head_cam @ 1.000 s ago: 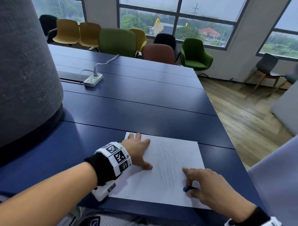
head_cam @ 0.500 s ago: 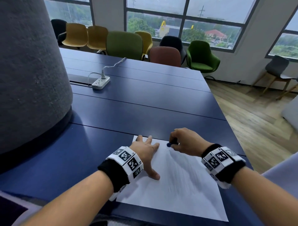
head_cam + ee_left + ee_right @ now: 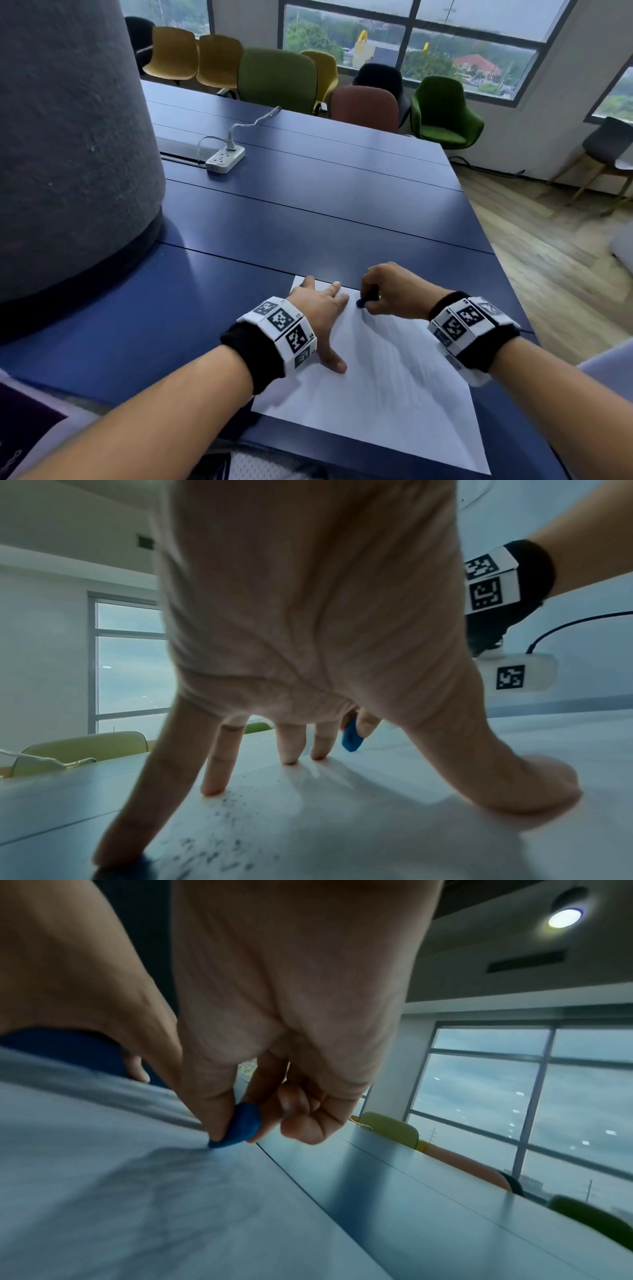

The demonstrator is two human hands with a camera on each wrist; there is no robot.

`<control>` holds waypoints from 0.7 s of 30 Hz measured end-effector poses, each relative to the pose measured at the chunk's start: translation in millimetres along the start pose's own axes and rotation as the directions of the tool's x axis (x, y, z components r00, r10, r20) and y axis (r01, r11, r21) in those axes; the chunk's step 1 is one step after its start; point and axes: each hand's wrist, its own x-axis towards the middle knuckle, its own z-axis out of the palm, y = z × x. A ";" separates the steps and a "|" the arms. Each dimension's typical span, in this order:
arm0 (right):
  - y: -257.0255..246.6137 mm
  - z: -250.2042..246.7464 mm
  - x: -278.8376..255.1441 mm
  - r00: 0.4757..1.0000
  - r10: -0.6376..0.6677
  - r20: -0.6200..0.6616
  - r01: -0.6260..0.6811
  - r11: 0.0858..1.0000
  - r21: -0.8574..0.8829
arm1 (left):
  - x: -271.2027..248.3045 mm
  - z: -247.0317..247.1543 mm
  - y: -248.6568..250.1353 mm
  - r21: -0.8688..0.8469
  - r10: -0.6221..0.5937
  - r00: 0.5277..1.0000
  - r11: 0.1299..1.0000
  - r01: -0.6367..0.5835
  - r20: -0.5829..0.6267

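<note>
Now your right hand (image 3: 394,291) pinches a blue eraser (image 3: 361,303) at the far edge of the paper (image 3: 394,394). Your left hand (image 3: 318,308), fingers spread, presses its far left corner onto the table (image 3: 308,222).

A long dark-blue surface (image 3: 308,212) runs toward tall windows (image 3: 462,37) (grey daylight, trees outside). Yellow chairs (image 3: 171,54), a green chair (image 3: 277,78) and a red-brown chair (image 3: 364,106) line its far end. A grey pillar (image 3: 68,137) stands left, wooden floor (image 3: 548,257) right; a white power strip (image 3: 226,158) lies mid-surface.
</note>
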 end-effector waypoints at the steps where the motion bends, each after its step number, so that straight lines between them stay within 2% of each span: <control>1: -0.3 0.0 -2.0 0.999 -0.010 0.045 0.008 0.999 0.038 | 0.4 0.2 0.1 -0.001 0.000 1.000 1.000 0.000 -0.003; 3: -4.2 -2.8 -4.9 0.989 -0.019 0.147 0.011 0.998 0.060 | 0.1 0.2 -0.4 -0.003 -0.003 1.000 1.000 0.003 -0.008; 4: -4.7 -4.5 -3.7 0.990 -0.014 0.143 0.006 0.999 0.053 | 0.1 -0.1 -0.2 0.001 -0.003 1.000 1.000 0.003 -0.006; 7: -2.3 -3.6 3.1 1.000 0.024 0.006 -0.024 0.998 0.065 | -0.2 -0.2 0.0 0.023 -0.002 1.000 1.000 0.002 0.005; 8: -2.3 -2.3 2.9 1.000 0.028 -0.001 -0.028 0.996 0.084 | -0.1 -0.5 0.3 0.027 -0.002 1.000 1.000 0.001 0.006; 12: -9.7 -2.9 -6.6 0.979 -0.030 0.202 0.003 0.991 0.131 | 0.6 -1.7 0.1 0.028 -0.003 1.000 1.000 0.003 0.009; 13: -9.2 -3.5 -5.4 0.980 -0.021 0.196 -0.004 0.992 0.126 | 0.6 -1.6 0.1 0.028 -0.005 1.000 1.000 0.004 0.013; 16: -0.7 -2.1 1.5 0.999 0.024 0.034 -0.028 0.990 0.135 | 1.2 -0.7 0.1 0.028 -0.009 1.000 1.000 0.008 0.020; 17: 0.8 -0.7 1.3 0.999 0.025 0.023 -0.028 0.988 0.151 | 1.3 -0.6 0.4 0.026 -0.010 1.000 1.000 0.009 0.022; 21: -2.6 -2.1 -7.9 0.981 -0.020 0.193 -0.014 0.985 0.173 | 1.4 -1.4 0.7 0.031 -0.012 1.000 0.999 0.011 0.022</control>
